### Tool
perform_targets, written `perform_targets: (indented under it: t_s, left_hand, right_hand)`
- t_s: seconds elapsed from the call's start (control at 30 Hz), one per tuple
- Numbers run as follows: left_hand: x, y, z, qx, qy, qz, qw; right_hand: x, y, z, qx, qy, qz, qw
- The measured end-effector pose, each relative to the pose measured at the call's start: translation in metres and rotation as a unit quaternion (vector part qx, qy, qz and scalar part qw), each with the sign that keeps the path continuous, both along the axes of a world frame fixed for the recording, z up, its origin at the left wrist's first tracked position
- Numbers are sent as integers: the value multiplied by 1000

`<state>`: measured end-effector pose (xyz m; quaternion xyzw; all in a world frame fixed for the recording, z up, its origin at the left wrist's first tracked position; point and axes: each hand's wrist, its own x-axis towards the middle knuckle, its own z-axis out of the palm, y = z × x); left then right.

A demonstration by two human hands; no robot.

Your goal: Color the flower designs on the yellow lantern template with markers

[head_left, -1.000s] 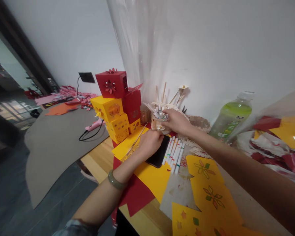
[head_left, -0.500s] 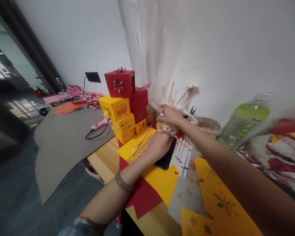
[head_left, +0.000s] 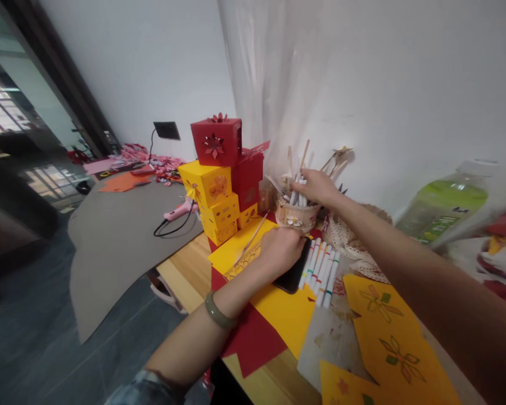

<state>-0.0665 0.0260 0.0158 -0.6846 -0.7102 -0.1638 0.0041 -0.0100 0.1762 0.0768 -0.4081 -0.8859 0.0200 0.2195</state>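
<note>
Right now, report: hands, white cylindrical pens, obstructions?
Right hand around pens at round wooden cup. Left hand partly covering black rectangular phone. Thin wooden sticks close by.

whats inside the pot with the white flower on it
White pens poke up from the pot, with the right hand on them. The pot hides their lower ends and anything deeper. Whether the wooden sticks stand inside or behind, I cannot tell.

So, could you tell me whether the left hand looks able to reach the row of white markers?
Probably yes: the left hand is curled over the phone, just beside the white markers, and nothing visible stands upright in between.
</note>
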Motion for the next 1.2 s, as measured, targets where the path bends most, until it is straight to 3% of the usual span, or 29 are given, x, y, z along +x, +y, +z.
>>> perform_targets:
  t_s: [0.27, 0.53, 0.67, 0.73, 0.77, 0.83, 0.97, 1.0, 1.03, 1.07, 1.13, 1.2]
  left_hand:
    - [1, -2, 1, -12, 4, -4, 1000]
    - [0, -3, 5, -21, 9, 9, 1000]
    - [-3, -3, 4, -16, 15, 21, 1000]
    - [-4, -2, 3, -15, 18, 31, 999]
    - [-5, -1, 3, -14, 19, 36, 999]
    - [-7, 0, 2, -11, 23, 45, 999]
    - [-9, 2, 0, -3, 32, 53, 998]
    - [-9, 2, -1, -1, 34, 53, 998]
    - [-9, 2, -1, -1, 36, 52, 998]
    - [-9, 2, -2, -1, 38, 51, 998]
    - [-9, 2, -3, -2, 40, 50, 998]
    - [-9, 2, -3, -4, 42, 49, 998]
  right_hand:
    - [29, -1, 23, 2, 145, 14, 989]
    - [58, -3, 36, -29, 300, 33, 953]
    - [74, -25, 42, -50, 370, 71, 925]
    - [85, -42, 39, -30, 364, 73, 928]
    - [91, -52, 35, -14, 342, 77, 937]
    - [103, -70, 23, 170, 178, 129, 961]
    - [117, -98, -18, 189, 23, 284, 940]
    - [117, -103, -28, 199, -18, 324, 925]
    - [117, -107, -38, 245, -111, 376, 887]
    - [116, -110, -46, 274, -181, 397, 857]
    - [113, -112, -58, 279, -229, 406, 840]
    - [112, -111, -63, 262, -232, 393, 851]
